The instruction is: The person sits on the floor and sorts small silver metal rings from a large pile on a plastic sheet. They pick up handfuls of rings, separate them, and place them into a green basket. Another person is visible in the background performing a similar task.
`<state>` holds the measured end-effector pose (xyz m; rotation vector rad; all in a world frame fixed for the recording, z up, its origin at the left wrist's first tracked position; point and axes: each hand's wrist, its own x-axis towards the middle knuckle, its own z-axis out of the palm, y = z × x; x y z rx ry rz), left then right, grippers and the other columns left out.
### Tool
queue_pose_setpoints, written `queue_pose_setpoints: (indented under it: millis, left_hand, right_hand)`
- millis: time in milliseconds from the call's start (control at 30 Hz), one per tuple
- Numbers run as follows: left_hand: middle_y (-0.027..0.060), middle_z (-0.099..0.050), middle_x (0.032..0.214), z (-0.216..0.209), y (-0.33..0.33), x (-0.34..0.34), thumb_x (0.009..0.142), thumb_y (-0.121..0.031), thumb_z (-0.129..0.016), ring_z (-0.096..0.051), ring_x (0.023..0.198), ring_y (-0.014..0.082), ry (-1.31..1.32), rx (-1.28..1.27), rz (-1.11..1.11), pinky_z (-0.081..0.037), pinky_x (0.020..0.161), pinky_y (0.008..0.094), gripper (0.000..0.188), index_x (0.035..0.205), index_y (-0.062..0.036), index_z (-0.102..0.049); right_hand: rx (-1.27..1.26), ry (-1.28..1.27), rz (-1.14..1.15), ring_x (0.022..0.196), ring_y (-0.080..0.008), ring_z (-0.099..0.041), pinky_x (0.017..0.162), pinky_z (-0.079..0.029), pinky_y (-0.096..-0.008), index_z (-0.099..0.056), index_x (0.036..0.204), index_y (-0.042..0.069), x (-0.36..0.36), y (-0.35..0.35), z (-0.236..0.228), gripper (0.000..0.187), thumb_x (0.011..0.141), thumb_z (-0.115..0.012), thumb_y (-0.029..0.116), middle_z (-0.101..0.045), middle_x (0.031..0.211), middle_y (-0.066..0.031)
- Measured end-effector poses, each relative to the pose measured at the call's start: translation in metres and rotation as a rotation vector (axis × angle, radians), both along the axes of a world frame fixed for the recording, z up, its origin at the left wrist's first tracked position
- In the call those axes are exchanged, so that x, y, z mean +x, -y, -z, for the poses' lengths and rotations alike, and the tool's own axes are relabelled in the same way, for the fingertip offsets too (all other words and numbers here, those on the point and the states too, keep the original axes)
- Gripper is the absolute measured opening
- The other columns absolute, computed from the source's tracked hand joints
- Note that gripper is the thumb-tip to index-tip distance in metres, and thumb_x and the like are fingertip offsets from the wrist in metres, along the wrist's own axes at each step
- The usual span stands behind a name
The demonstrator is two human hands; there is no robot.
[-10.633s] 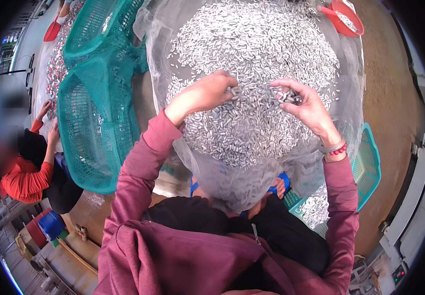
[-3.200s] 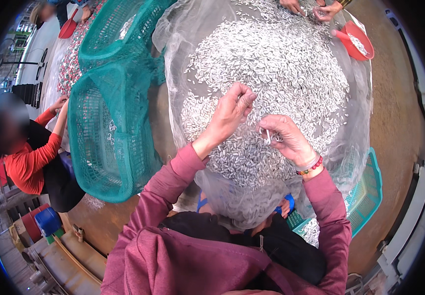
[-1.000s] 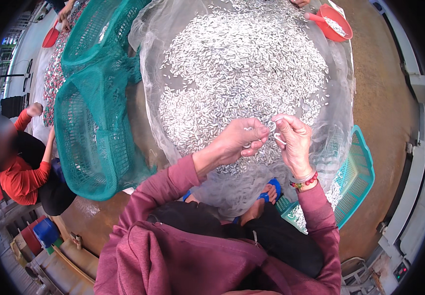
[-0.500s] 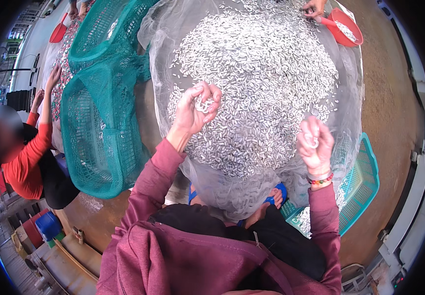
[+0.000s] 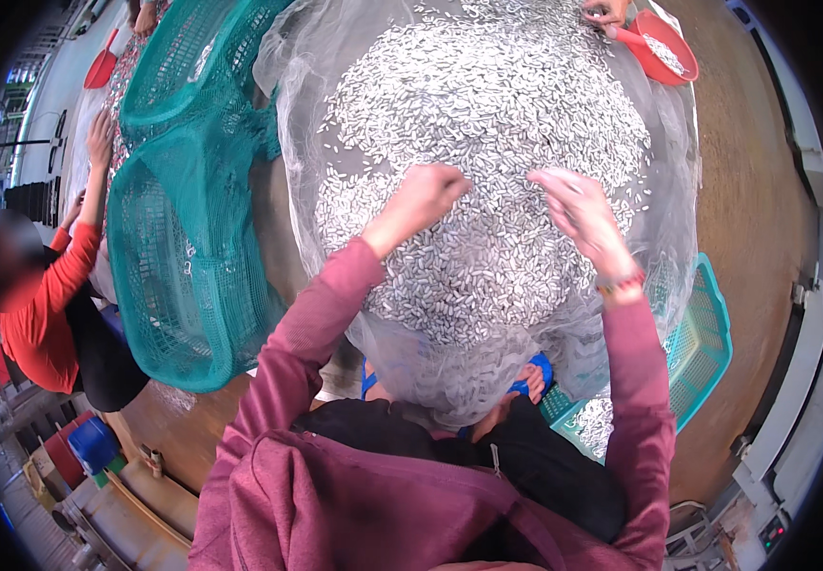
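Observation:
Small, elongated silvery-white pieces [image 5: 487,95] lie in a wide heap on a sheer net cloth [image 5: 287,143] spread over a table. Over the middle of the heap is my left hand [image 5: 419,205], back of the hand up, fingers bent closed and pointing right. Whatever its fingers hold is hidden. Facing it across a short gap, my right hand [image 5: 581,217] has its fingers stretched out toward the left and partly apart, slightly blurred. I make out nothing held in it.
Green mesh baskets [image 5: 183,262] draped with netting stand at the left. A teal basket [image 5: 702,357] with white pieces is at the lower right. Another person's hand [image 5: 606,11] touches a red scoop [image 5: 664,48]. A person in orange [image 5: 49,295] works at far left.
Both hands have come inward over the heap and toward each other. They were curled with white pieces showing in them; now the left is turned palm down and the right has straightened its fingers.

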<state>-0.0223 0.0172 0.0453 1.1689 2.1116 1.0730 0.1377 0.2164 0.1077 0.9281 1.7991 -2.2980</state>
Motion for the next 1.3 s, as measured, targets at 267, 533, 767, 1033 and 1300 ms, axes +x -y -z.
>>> queue_pose_setpoints:
  millis: [267, 533, 767, 1033, 1300]
  left_hand:
    - [0.0134, -0.046, 0.090, -0.037, 0.065, -0.056, 0.086, -0.014, -0.050, -0.046, 0.065, 0.0132, 1.389, 0.872, -0.032, -0.039, 0.039, 0.0191, 0.017, 0.076, -0.0012, -0.046]
    - [0.0027, -0.055, 0.079, 0.021, 0.036, -0.073, 0.087, -0.016, -0.066, -0.046, 0.054, 0.0085, 1.079, 0.185, -0.372, -0.038, 0.040, 0.0174, 0.021, 0.100, -0.0006, -0.062]
    - [0.0152, -0.066, 0.072, 0.044, 0.008, -0.056, 0.076, -0.021, -0.077, -0.066, 0.069, 0.0247, -0.169, -0.286, -0.083, -0.051, 0.069, 0.0367, 0.028, 0.090, 0.0012, -0.068]
    - [0.0024, -0.063, 0.068, -0.053, 0.049, -0.029, 0.077, -0.022, -0.076, -0.056, 0.061, 0.0094, 0.357, -0.251, -0.093, -0.046, 0.059, 0.0283, 0.018, 0.086, -0.0064, -0.073]
    - [0.0084, -0.058, 0.080, -0.069, 0.068, -0.034, 0.085, -0.013, -0.064, -0.048, 0.056, 0.0054, 0.998, 0.186, -0.097, -0.034, 0.040, 0.0154, 0.011, 0.084, -0.0030, -0.058]
  right_hand:
    - [1.378, -0.051, -0.515, 0.070, -0.0394, -0.064, 0.060, -0.049, -0.0486, -0.058, 0.088, 0.001, -0.069, 0.032, 0.111, 0.009, 0.083, -0.054, 0.007, -0.063, 0.073, -0.0213]
    - [1.203, 0.047, -0.412, 0.072, -0.0390, -0.062, 0.061, -0.047, -0.0496, -0.046, 0.117, 0.011, -0.029, 0.037, 0.083, 0.033, 0.086, -0.057, 0.010, -0.063, 0.074, -0.0187]
    - [1.102, -0.099, -0.367, 0.076, -0.0340, -0.065, 0.064, -0.049, -0.0433, -0.069, 0.092, 0.009, -0.022, 0.055, 0.069, 0.012, 0.084, -0.060, 0.007, -0.067, 0.082, -0.0153]
    - [-0.124, -0.167, 0.067, 0.064, -0.0079, -0.052, 0.047, -0.038, -0.0203, -0.066, 0.091, 0.004, 0.058, 0.018, -0.044, 0.006, 0.085, -0.065, 0.004, -0.057, 0.082, -0.0018]
    - [-0.486, -0.611, 0.685, 0.081, -0.0103, -0.054, 0.059, -0.046, -0.0189, -0.055, 0.111, 0.001, 0.112, -0.044, -0.081, 0.022, 0.090, -0.056, 0.004, -0.055, 0.100, -0.0092]
